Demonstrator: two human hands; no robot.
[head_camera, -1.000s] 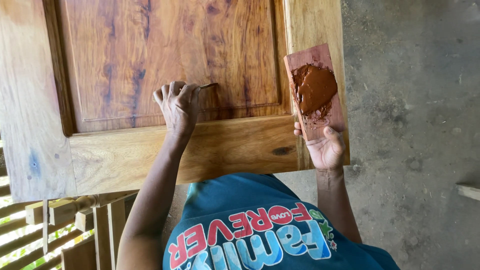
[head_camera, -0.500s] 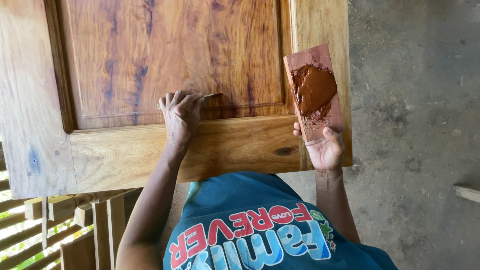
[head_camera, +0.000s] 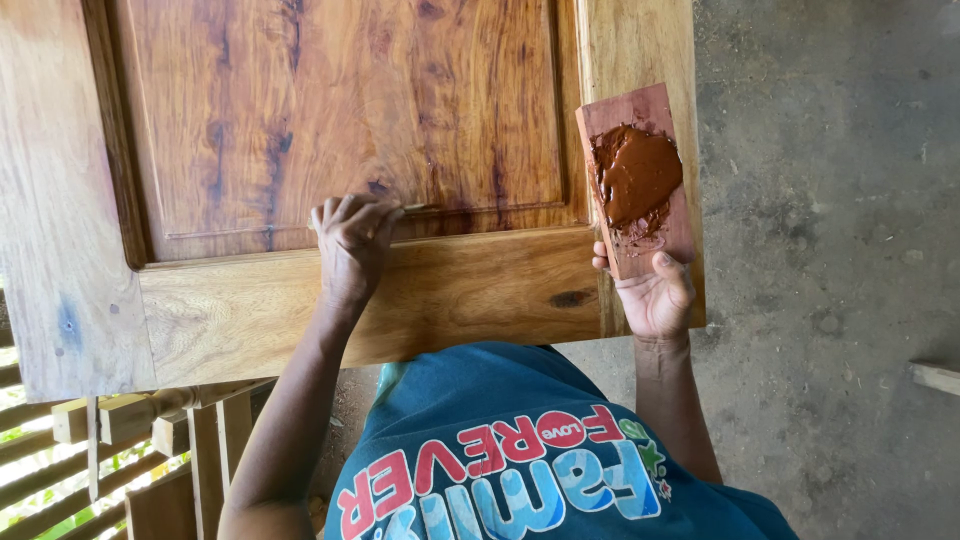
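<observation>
Left hand (head_camera: 352, 245): curled shut on blade (head_camera: 415, 209), pressing filler into door (head_camera: 330, 120) groove.
Right hand (head_camera: 655, 295): grips board (head_camera: 640, 180) flat, keeping paste (head_camera: 635, 170) ready.

The panelled wooden door (head_camera: 330, 120) shows orange-brown grain with dark streaks, its frame paler tan. The small reddish wooden board (head_camera: 640, 185) carries a dark red-brown paste (head_camera: 635, 172).
</observation>
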